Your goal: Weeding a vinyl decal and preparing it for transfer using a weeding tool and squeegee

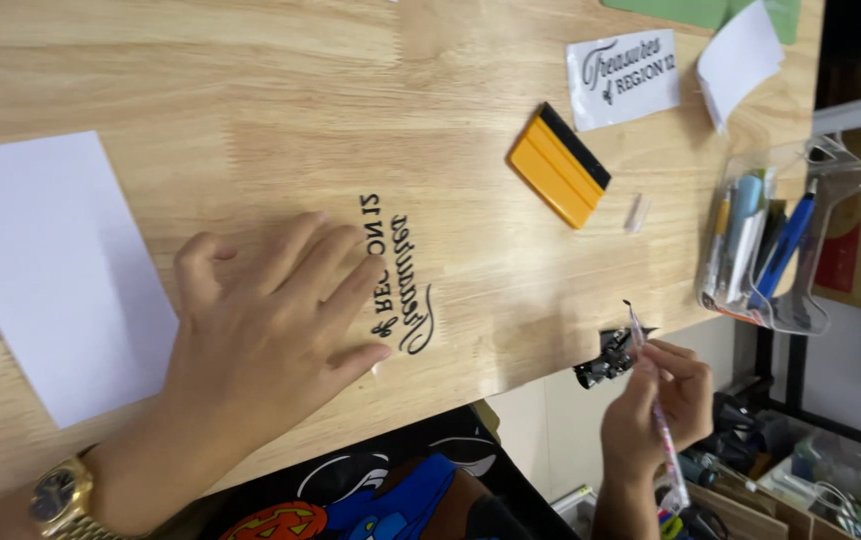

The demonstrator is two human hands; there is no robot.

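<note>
My left hand [261, 325] lies flat on the wooden table [251, 90], fingers spread, pressing on a clear film with black lettering [401, 275]. Its fingertips cover part of the lettering. A gold wristwatch [61, 495] sits on that wrist. My right hand [656, 400] is off the table's near edge, fingers closed on a thin pen-like tool [656, 410] whose dark tip points up. A small crumpled scrap of black vinyl [606, 362] sits by that tip at the table's edge.
An orange squeegee with a black felt edge [559, 165] lies beyond the lettering. A white sheet [51, 270] lies at left, a printed decal [623, 78] and a white slip [741, 55] at the far end. A clear pen tray [776, 245] stands at right.
</note>
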